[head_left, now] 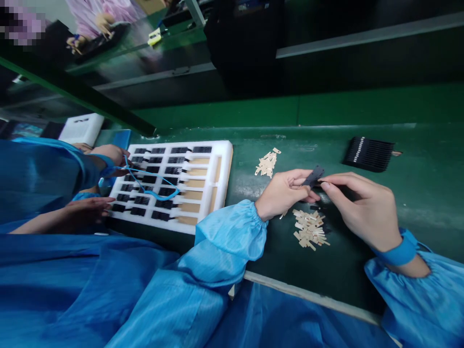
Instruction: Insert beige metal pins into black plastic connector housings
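The left hand's [282, 192] grip is closed on a dark strip [314, 176] over the worktop [427, 203], long axis pointing away and rightward; whether the right hand [366, 208] beside it pinches, I can't tell.

1. Place: apparently a factory assembly workshop.
2. Long green surface [427, 193] carries a white foam tray [227, 166] of repeated dark parts [162, 215], plus piles of small pale pieces [311, 228].
3. Another person [39, 179] works alongside; blue sleeves [232, 237] with gathered cuffs, blue wristband [395, 251].
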{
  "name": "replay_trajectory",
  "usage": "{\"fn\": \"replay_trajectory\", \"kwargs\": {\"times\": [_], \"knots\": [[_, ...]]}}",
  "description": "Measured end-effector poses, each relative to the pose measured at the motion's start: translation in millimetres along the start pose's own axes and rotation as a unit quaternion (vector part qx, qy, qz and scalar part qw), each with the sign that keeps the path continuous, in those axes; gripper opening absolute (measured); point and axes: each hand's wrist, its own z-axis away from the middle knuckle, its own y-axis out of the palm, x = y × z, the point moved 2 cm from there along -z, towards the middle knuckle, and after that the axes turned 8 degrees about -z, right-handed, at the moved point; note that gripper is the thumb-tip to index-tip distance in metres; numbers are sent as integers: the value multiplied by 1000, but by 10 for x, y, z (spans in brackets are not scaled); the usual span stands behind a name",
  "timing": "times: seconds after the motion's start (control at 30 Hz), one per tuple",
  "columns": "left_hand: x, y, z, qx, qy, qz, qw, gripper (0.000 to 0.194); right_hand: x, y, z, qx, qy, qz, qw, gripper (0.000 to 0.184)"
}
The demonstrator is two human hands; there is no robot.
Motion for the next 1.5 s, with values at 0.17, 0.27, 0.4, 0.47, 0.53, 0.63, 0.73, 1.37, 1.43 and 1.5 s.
{"fn": "replay_trajectory", "kwargs": {"times": [0.17,0.27,0.4,0.47,0.53,0.63,0.73,1.37,1.43,1.5], "knots": [[19,2,-6,2,5,1,1000,42,0,2,1,-2,-6,3,1000,7],[20,5,0,2,5,8,1000,43,1,4,-1,-3,-8,5,1000,7],[15,6,5,-3,3,14,1000,43,4,-1,0,-5,-13,4,1000,7],[14,7,5,-5,2,10,1000,43,1,-2,4,-3,-11,3,1000,7],[13,10,4,-5,2,5,1000,43,-4,0,8,-1,-9,1,1000,7],[12,12,4,-4,2,-1,1000,43,-7,5,11,3,-8,2,1000,8],[15,11,5,-3,5,0,1000,41,8,7,9,2,-17,8,1000,8],[62,28,-10,-27,32,10,999,33,69,31,44,-48,-117,190,974,37],[37,29,2,-31,32,4,999,33,64,1,28,-78,-83,198,974,45],[22,32,13,-34,30,-2,999,32,72,-21,10,-104,-62,172,978,43]]}}
